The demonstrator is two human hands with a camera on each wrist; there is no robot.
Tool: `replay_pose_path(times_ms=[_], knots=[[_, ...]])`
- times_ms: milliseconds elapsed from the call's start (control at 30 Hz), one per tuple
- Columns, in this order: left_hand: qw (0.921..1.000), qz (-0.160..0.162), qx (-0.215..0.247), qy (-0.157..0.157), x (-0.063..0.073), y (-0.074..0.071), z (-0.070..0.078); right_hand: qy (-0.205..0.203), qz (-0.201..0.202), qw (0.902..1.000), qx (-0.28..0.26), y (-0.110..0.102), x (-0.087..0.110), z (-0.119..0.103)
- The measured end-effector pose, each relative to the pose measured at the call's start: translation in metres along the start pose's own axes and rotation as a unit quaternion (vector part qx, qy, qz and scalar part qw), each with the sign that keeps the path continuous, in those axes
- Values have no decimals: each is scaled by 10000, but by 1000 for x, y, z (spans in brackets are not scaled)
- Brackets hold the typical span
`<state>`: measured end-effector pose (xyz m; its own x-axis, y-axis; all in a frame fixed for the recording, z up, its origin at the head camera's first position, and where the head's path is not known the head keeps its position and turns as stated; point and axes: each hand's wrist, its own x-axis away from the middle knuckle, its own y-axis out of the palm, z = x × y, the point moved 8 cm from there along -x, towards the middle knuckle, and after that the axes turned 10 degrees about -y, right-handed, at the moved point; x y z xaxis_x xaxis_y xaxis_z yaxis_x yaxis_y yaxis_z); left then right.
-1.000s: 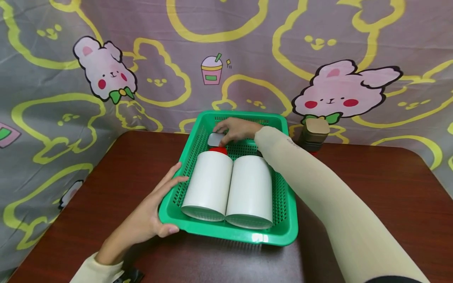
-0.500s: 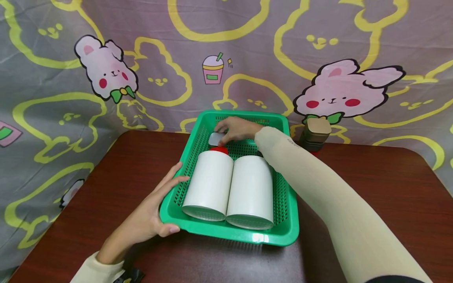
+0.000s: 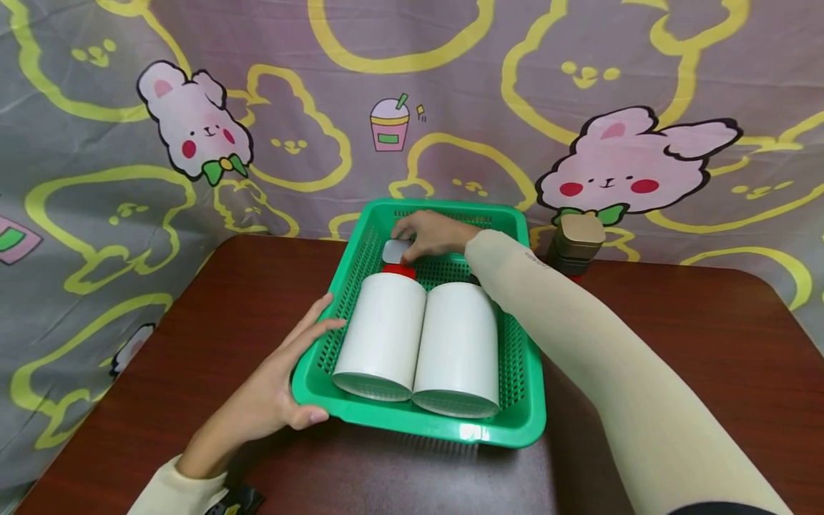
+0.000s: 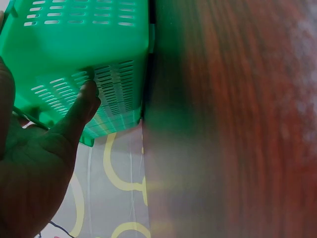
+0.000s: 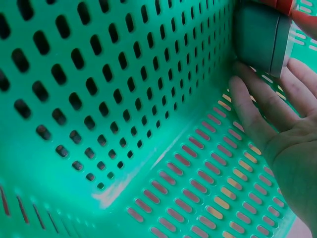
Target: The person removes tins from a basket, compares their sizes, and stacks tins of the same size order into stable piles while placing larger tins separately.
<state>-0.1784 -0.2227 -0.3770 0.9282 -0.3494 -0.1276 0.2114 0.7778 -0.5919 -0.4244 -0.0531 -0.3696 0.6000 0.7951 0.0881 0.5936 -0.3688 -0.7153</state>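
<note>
A green perforated basket [image 3: 534, 400] stands on the table, with two white cylinders lying side by side in it, a left one [image 3: 381, 332] and a right one [image 3: 457, 343]. My left hand [image 3: 273, 390] grips its near left corner, two fingertips over the rim and the thumb by the front edge. In the left wrist view a digit [image 4: 79, 111] lies against the outer wall. At the basket's far end, my right hand [image 3: 431, 234] holds a small container with a rounded grey lid [image 3: 397, 251]. Its dark body [image 5: 257, 37] shows in the right wrist view. A red piece [image 3: 400, 270] lies between container and left cylinder.
A gold-topped stacked container [image 3: 577, 243] stands behind the basket to the right. Patterned cloth [image 3: 450, 93] hangs along the back and left of the dark red wooden table [image 3: 682, 343]. A small dark packet [image 3: 237, 501] lies by the left wrist.
The head view has shifted very slightly. Both hands, the basket and its contents otherwise keep nearly the same positions.
</note>
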Motion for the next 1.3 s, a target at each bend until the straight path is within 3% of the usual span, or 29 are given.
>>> replay_pose_path(times_ms=[567, 833, 1100, 1300], knots=[[10000, 19, -35, 22, 0, -1, 1, -83, -154, 9997, 172, 0, 1, -2], [10000, 14, -66, 29, 0, 0, 1, -91, 4, 9999, 143, -6, 5, -3], [10000, -22, -17, 25, -1, 0, 4, 10, 298, 9965, -781, -16, 13, -4], [10000, 15, -10, -1, 0, -1, 2, -128, 392, 9944, -973, -23, 17, -13]])
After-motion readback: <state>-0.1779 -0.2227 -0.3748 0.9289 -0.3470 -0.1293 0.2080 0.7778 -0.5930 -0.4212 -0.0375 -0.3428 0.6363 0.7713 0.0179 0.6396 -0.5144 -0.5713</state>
